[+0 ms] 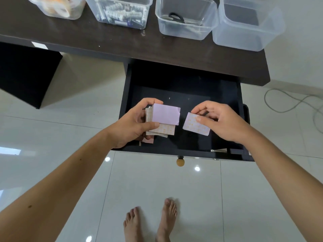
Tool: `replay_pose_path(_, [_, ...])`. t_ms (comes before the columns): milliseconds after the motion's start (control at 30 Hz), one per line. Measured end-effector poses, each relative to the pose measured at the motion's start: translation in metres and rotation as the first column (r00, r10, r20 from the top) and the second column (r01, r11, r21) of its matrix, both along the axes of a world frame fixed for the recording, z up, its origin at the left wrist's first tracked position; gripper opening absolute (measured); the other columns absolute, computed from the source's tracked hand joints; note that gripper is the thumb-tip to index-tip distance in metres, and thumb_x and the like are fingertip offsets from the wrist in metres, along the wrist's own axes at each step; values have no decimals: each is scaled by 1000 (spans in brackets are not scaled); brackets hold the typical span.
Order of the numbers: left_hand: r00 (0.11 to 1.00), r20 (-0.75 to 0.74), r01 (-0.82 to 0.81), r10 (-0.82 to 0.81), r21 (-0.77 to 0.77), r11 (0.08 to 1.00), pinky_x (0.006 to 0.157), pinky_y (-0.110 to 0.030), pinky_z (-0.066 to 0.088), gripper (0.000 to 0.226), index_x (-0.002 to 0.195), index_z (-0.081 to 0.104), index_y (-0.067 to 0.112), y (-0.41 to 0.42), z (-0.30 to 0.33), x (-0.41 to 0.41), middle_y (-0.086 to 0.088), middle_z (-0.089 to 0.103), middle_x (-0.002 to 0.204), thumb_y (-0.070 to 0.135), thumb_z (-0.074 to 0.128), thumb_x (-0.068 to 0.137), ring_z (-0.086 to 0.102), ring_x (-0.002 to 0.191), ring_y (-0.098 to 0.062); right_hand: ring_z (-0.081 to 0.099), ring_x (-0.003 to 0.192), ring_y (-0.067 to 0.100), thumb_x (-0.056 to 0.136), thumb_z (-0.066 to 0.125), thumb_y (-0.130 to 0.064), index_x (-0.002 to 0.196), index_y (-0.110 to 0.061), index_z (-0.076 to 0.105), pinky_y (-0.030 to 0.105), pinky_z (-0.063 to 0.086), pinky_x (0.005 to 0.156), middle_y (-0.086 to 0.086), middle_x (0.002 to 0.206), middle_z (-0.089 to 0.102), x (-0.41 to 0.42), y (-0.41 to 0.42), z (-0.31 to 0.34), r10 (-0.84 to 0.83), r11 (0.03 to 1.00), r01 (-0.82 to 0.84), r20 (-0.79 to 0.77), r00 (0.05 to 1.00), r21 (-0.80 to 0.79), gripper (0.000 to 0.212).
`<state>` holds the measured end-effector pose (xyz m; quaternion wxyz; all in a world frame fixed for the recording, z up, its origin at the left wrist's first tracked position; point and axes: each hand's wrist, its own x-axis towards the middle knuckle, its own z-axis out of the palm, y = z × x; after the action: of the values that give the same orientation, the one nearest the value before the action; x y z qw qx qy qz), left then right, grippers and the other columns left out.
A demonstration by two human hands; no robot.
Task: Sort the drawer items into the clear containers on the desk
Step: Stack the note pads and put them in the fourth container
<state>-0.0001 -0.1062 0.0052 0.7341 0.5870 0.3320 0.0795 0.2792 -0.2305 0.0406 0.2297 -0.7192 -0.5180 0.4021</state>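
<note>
Over the open dark drawer [183, 151], my left hand [132, 123] grips a stack of small paper pads [165, 117], a lilac one on top and patterned ones beneath. My right hand [220, 121] pinches a single lilac patterned pad [192, 127] just right of the stack, apart from it. On the desk [87, 37] behind stand several clear containers: one with tape rolls [59, 6], one with batteries [120, 13], one with black-handled scissors [185, 18], and an empty-looking one [244, 23] at the right.
A metal clip [218, 150] lies in the drawer's front right corner, and a pinkish scrap [147, 140] lies below the stack. The drawer has a round wooden knob [180, 162]. A grey cable [293, 103] lies on the tiled floor at right. My bare feet [152, 222] are below.
</note>
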Motion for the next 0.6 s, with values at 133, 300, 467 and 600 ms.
replay_pose_path(133, [1000, 19, 10, -10, -29, 1000, 68, -30, 61, 58, 139, 49, 40, 0, 0, -1, -10, 66, 129, 0, 65, 100, 75, 107, -27, 73, 103, 11, 104, 67, -15, 113, -40, 71, 30, 60, 85, -8, 113, 74, -19, 12, 9, -70, 986, 85, -101, 992, 144, 26])
replay_pose_path(300, [998, 55, 27, -25, -43, 999, 66, -30, 62, 58, 140, 49, 36, 1, -1, -1, -8, 67, 130, -1, 66, 100, 73, 114, -29, 73, 104, 12, 103, 69, -20, 117, -33, 75, 40, 63, 88, -9, 110, 74, -43, 30, 5, -81, 974, 94, -70, 994, 208, 21])
replay_pose_path(467, [993, 116, -8, 18, -81, 997, 80, -45, 66, 62, 145, 45, 35, 3, -1, -3, -11, 67, 133, -2, 65, 99, 72, 119, -32, 64, 99, 5, 100, 74, -22, 116, -28, 77, 17, 53, 81, -15, 109, 62, -66, 41, -5, -139, 937, 113, 58, 989, 331, 17])
replay_pose_path(600, [989, 151, 4, 5, -59, 998, 82, -41, 66, 68, 149, 42, 37, 3, -1, -3, -11, 67, 133, -3, 65, 99, 70, 122, -31, 64, 101, 8, 96, 79, -24, 114, -21, 76, 17, 56, 79, -13, 111, 62, -75, 40, -8, -179, 919, 158, 23, 984, 362, 18])
